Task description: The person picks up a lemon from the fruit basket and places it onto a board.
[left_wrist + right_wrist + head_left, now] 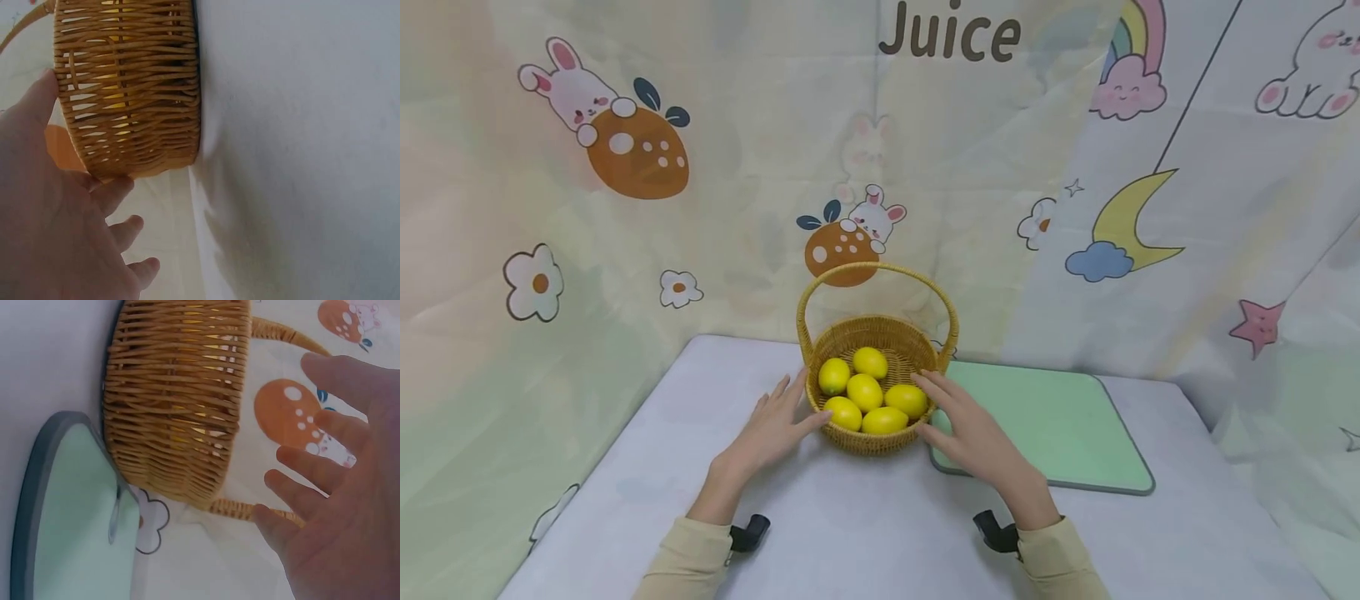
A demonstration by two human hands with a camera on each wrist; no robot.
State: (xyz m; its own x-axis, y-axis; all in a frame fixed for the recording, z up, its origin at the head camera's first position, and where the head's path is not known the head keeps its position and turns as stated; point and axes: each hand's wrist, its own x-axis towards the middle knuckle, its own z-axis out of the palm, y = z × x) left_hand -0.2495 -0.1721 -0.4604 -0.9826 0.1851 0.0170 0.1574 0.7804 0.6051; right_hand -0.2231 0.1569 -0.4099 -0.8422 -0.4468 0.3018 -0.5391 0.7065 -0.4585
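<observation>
A wicker basket with an arched handle stands upright on the table and holds several yellow lemons. On its left side is my left hand, fingers spread; in the left wrist view the thumb and a fingertip appear to touch the woven wall. My right hand hovers by the right side, fingers extended and apart. The right wrist view shows that hand beside the basket, gripping nothing; whether any fingertip touches it I cannot tell.
A light green cutting board with a grey edge lies flat to the basket's right, partly under my right hand. The white table ends at a printed cloth backdrop close behind the basket.
</observation>
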